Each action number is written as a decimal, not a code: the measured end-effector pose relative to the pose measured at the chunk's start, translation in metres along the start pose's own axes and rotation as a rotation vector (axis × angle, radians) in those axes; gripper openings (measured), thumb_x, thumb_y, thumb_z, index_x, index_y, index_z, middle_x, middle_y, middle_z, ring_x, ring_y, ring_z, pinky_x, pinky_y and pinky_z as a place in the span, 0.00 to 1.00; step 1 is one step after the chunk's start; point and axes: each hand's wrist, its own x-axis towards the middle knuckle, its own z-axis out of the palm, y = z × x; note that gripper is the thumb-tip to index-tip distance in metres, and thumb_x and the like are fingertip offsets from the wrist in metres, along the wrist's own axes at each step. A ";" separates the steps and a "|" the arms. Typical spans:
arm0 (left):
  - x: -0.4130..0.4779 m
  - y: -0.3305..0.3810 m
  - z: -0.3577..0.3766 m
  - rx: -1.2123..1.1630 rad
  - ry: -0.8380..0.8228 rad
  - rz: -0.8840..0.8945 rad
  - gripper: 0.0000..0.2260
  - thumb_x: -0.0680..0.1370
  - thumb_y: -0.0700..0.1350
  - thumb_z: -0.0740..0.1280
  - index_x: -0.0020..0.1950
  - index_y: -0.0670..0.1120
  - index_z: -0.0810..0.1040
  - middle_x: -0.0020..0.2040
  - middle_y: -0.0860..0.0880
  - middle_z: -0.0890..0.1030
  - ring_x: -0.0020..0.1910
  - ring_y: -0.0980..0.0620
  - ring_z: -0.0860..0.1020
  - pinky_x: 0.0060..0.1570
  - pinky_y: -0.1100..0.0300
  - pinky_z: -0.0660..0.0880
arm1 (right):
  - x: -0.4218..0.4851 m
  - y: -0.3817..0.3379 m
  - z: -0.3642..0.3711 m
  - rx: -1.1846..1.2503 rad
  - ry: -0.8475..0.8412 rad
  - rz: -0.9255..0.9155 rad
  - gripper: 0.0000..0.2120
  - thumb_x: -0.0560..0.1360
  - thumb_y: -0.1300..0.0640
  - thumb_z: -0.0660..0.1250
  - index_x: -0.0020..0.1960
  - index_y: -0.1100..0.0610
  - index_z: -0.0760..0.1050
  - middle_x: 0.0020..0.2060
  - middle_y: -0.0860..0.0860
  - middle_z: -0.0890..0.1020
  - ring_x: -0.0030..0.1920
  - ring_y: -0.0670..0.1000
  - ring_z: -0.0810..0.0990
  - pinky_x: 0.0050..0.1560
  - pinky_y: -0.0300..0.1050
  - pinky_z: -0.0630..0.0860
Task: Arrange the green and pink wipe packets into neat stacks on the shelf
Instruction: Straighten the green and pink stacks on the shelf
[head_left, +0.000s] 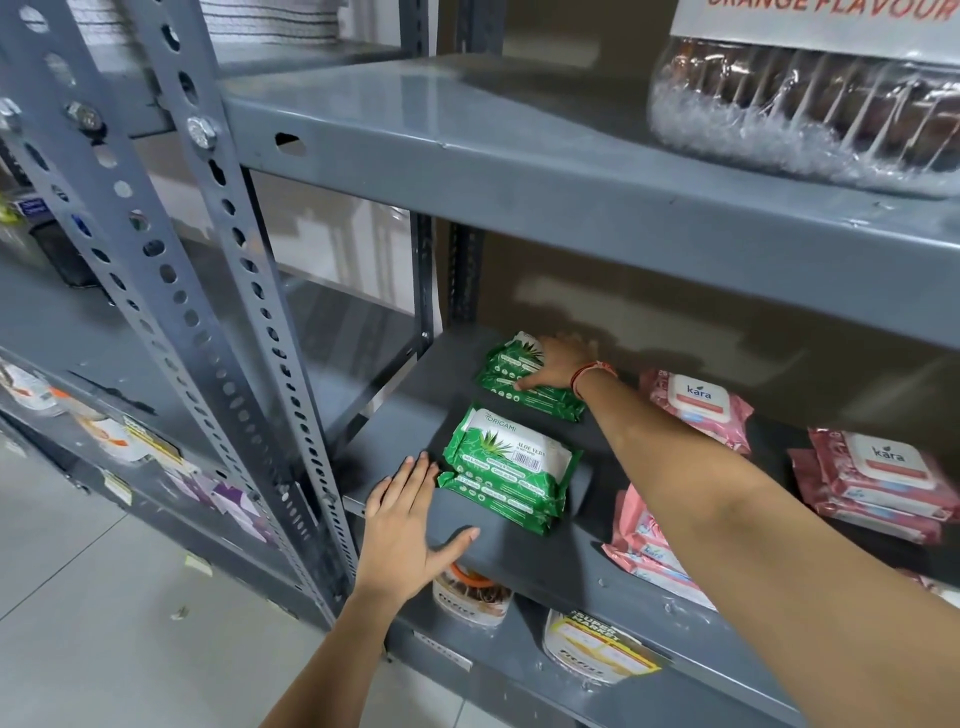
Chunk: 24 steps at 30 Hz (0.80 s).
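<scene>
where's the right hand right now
In the head view, the right hand rests on the rear green packet stack, deep on the middle shelf, behind the front green stack.

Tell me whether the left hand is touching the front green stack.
Apart. The head view shows the left hand flat on the shelf edge, with bare grey shelf between its fingertips and the front green stack.
</scene>
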 end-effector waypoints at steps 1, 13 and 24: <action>0.000 -0.001 -0.001 -0.007 0.002 0.011 0.40 0.71 0.72 0.52 0.70 0.42 0.67 0.72 0.46 0.66 0.72 0.50 0.62 0.69 0.51 0.59 | -0.001 0.000 0.000 0.010 -0.005 0.001 0.45 0.65 0.33 0.70 0.74 0.54 0.62 0.72 0.57 0.66 0.72 0.60 0.63 0.70 0.61 0.59; 0.058 0.016 -0.066 -0.640 0.371 -0.036 0.25 0.79 0.56 0.53 0.74 0.50 0.57 0.75 0.53 0.59 0.73 0.58 0.56 0.69 0.62 0.55 | -0.029 0.024 0.000 0.400 0.221 0.076 0.39 0.74 0.34 0.60 0.76 0.56 0.55 0.73 0.61 0.63 0.74 0.62 0.60 0.72 0.58 0.61; 0.188 0.053 -0.048 -0.490 -0.441 -0.072 0.20 0.82 0.49 0.52 0.74 0.48 0.59 0.73 0.41 0.63 0.71 0.42 0.63 0.67 0.54 0.61 | -0.042 0.001 0.033 0.061 0.232 -0.032 0.50 0.68 0.36 0.68 0.78 0.55 0.45 0.77 0.62 0.47 0.77 0.61 0.48 0.75 0.57 0.47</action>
